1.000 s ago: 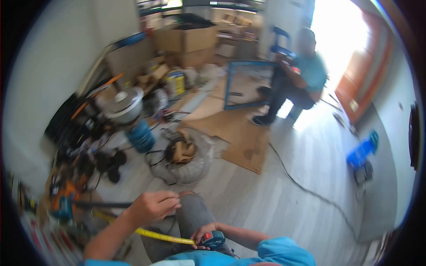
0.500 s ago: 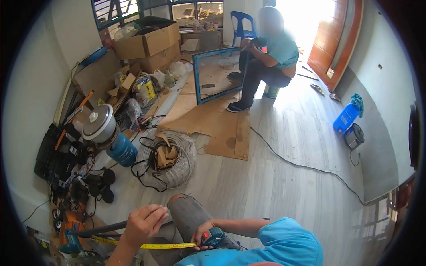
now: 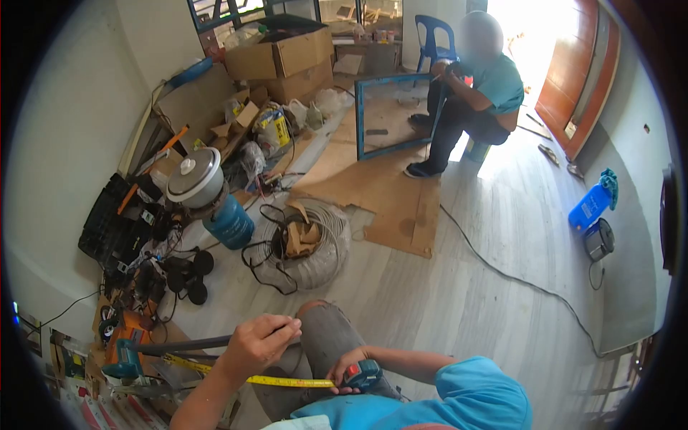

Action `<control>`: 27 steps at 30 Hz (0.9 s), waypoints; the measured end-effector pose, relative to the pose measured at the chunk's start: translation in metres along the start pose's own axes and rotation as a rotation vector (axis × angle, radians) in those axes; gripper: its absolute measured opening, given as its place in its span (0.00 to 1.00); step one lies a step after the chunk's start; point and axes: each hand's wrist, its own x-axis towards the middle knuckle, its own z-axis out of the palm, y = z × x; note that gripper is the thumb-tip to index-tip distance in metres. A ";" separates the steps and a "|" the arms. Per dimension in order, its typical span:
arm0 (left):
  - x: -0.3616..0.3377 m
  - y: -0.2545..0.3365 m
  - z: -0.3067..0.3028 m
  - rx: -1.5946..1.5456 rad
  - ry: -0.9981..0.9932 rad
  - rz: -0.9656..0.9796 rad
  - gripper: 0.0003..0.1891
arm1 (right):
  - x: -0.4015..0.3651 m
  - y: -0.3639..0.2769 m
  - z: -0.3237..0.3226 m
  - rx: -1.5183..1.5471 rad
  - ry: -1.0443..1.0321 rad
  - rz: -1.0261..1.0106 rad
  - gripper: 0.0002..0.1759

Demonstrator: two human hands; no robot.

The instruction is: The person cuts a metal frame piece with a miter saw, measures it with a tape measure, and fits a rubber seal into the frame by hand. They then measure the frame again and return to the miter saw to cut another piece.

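My right hand [image 3: 338,374] is wrapped round a teal-and-black tape measure [image 3: 363,375] with a red button, close to my lap. Its yellow blade [image 3: 290,382] is pulled out to the left and passes under my left forearm. Raised above the blade, my left hand [image 3: 264,345] has its fingers pinched together; whether anything small sits between them is hidden. A dark bar [image 3: 193,344] runs behind that hand over to a teal tool [image 3: 123,362] at the lower left. My knee [image 3: 322,333] in grey trousers is just beyond both hands.
A seated person [image 3: 494,86] holds a blue frame [image 3: 360,122] upright on flattened cardboard [image 3: 401,215]. A wrapped cable coil [image 3: 333,247] lies ahead, near a pot [image 3: 195,175] on a blue cylinder [image 3: 231,223]. A cord [image 3: 516,276] crosses the floor to the right.
The view has swung left, so the room sits further right in it. My left hand stays pinched above the blade; my right hand keeps hold of the tape measure.
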 end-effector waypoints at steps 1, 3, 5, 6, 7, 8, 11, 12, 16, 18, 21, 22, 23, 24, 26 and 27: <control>-0.004 0.000 0.002 -0.014 0.008 0.002 0.14 | 0.003 0.005 -0.001 -0.006 0.004 0.000 0.12; -0.007 -0.002 0.003 -0.022 0.040 0.018 0.13 | 0.001 0.002 -0.007 -0.043 0.020 0.009 0.12; -0.008 0.002 0.004 -0.005 0.022 0.015 0.14 | 0.005 0.009 -0.007 -0.017 0.000 0.001 0.12; -0.003 -0.001 0.002 0.019 0.025 0.026 0.14 | 0.005 0.007 -0.005 -0.042 0.021 0.016 0.12; 0.005 -0.007 0.001 0.044 0.032 0.046 0.14 | -0.001 -0.002 -0.004 -0.072 0.047 0.033 0.12; 0.006 -0.007 0.001 0.046 0.019 0.048 0.14 | -0.001 -0.002 -0.003 -0.072 0.041 0.026 0.12; 0.006 -0.003 -0.002 0.028 -0.055 0.016 0.14 | -0.002 -0.004 0.007 -0.053 0.020 -0.004 0.12; 0.007 -0.004 -0.003 0.027 -0.059 0.019 0.14 | 0.000 -0.005 0.006 -0.046 -0.004 -0.005 0.12; 0.004 0.004 -0.003 0.041 -0.091 0.020 0.14 | -0.007 -0.009 0.000 -0.050 0.026 0.015 0.12; 0.000 0.002 -0.001 0.027 -0.058 0.022 0.14 | 0.001 -0.001 0.001 -0.070 -0.045 -0.026 0.12; -0.004 0.000 0.003 0.009 -0.018 0.018 0.12 | -0.001 -0.002 0.001 -0.088 -0.017 -0.019 0.13; -0.004 -0.002 0.003 0.008 -0.008 0.022 0.12 | -0.005 -0.003 0.001 -0.111 0.018 -0.014 0.13; -0.008 0.000 0.004 0.002 -0.008 0.015 0.12 | -0.002 0.002 0.002 -0.122 0.042 -0.009 0.13; -0.012 0.005 0.002 -0.004 -0.043 0.000 0.12 | 0.001 0.007 0.003 -0.135 0.063 0.000 0.13; 0.000 0.003 -0.001 0.031 -0.060 0.002 0.12 | -0.004 -0.002 -0.003 -0.136 0.083 0.026 0.13; 0.004 0.001 -0.001 0.051 -0.056 0.010 0.12 | -0.007 -0.007 -0.004 -0.145 0.065 0.016 0.13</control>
